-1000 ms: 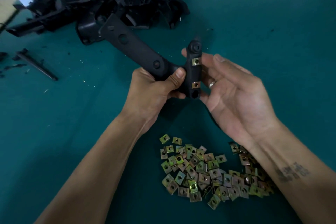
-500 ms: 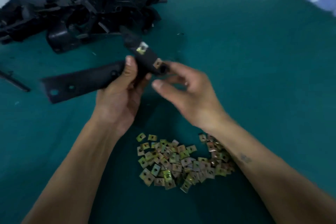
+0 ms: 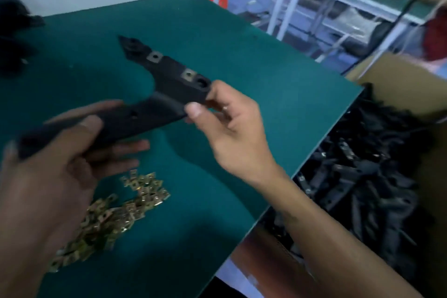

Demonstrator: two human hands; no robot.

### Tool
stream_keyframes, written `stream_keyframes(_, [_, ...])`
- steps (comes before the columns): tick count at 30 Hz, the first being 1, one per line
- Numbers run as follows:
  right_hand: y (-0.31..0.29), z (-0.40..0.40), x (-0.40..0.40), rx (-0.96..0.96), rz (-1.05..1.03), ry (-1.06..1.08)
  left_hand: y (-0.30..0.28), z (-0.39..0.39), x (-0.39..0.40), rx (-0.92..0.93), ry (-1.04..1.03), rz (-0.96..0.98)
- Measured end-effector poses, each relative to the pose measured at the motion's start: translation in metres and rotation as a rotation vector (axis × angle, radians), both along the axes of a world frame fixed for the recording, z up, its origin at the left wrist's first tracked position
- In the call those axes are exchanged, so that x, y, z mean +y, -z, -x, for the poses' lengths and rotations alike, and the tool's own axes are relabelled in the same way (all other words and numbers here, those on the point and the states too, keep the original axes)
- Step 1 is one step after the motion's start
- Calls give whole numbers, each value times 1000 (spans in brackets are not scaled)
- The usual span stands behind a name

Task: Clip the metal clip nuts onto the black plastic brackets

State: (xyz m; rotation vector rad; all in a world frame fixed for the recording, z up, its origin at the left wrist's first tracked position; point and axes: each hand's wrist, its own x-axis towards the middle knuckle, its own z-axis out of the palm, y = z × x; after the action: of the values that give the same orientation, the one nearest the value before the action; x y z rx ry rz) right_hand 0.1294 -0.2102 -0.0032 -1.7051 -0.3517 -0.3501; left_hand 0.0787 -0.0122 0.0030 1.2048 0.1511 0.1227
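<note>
Head view: a T-shaped black bracket [image 3: 154, 94], two clip nuts [image 3: 154, 57] already seated on its crossbar, is held above the green table [image 3: 266, 68]. The right hand [image 3: 232, 128] pinches the crossbar's near end; the left hand [image 3: 55, 164], fingers loosely spread, cradles the stem, which runs leftward. A carton of finished brackets [image 3: 358, 181] lies just right of the table, nearest the right hand. Loose nuts [image 3: 116, 210] sit below.
</note>
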Motion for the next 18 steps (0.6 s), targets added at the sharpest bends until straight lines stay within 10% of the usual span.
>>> stream_keyframes(13, [54,151,-164,716,-668,438,54,59,-250,155,462,-42])
stream_keyframes(18, [106,156,-201,956,-631,548,97,60,-246,247,698,-727])
